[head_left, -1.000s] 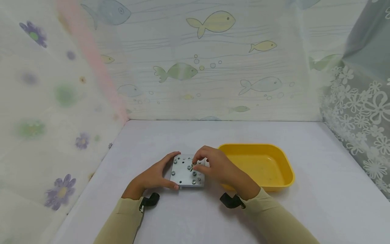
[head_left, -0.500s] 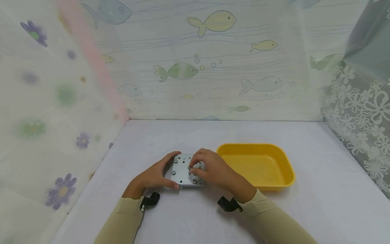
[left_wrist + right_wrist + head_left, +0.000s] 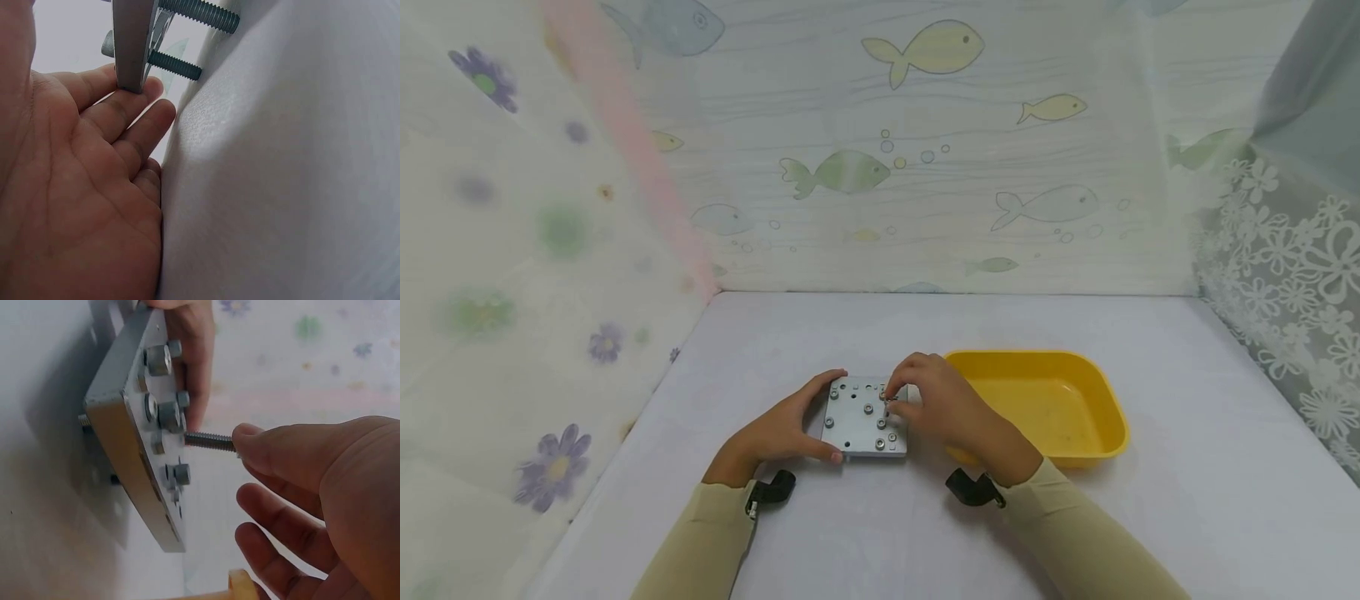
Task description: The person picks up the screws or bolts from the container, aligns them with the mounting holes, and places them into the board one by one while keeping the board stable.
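Note:
A silver metal plate (image 3: 850, 427) with holes and several socket-head bolts (image 3: 868, 408) lies face up in front of me. My left hand (image 3: 772, 435) grips its left side, thumb at the front edge and fingers at the back. In the left wrist view, threaded bolt shanks (image 3: 176, 65) stick out of the plate's underside. My right hand (image 3: 951, 421) is over the plate's right part, thumb and fingertips pinching a bolt (image 3: 212, 441). Its threaded shank points at the plate face, close to the other bolt heads; its head is hidden in the fingers.
A yellow plastic tray (image 3: 1033, 421) stands on the white table (image 3: 865, 533) right behind my right hand and forearm. Black wrist cameras (image 3: 772, 488) sit below both hands. Fish-patterned and flowered curtains close off the back and sides.
My right hand goes slightly left over the plate's middle, then back right to its right part, still pinching the bolt. The middle bolt head shows again. My left hand stays put.

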{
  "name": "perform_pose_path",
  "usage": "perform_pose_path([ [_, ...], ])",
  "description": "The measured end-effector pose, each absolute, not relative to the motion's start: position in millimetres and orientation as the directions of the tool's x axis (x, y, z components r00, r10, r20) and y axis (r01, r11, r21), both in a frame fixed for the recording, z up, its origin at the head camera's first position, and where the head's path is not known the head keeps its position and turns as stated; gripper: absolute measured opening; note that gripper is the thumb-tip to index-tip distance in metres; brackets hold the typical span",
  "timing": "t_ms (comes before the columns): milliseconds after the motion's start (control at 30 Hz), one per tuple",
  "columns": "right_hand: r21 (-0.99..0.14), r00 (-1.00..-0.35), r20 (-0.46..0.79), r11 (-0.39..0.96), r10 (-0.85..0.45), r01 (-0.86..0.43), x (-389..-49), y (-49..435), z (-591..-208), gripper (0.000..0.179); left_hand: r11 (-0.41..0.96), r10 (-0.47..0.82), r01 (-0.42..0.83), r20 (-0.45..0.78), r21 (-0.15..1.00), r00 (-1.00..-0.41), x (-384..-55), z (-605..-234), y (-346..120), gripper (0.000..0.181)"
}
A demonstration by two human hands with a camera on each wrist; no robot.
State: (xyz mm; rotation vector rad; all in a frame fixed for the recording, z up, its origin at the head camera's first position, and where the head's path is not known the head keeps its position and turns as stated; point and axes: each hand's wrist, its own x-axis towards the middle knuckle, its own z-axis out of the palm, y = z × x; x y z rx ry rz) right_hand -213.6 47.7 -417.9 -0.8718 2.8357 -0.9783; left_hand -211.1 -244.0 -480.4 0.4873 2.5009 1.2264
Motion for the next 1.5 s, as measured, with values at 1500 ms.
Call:
perform_pose_path([
  [1500,-0.490,-0.890,0.154,0.749,-0.429,-0.446,-217.1,45.4,-430.3,0.006,0.568,0.433,0.159,-0.129,0.807,-0.892,-208.3,-475.8,-242.2,0.126],
])
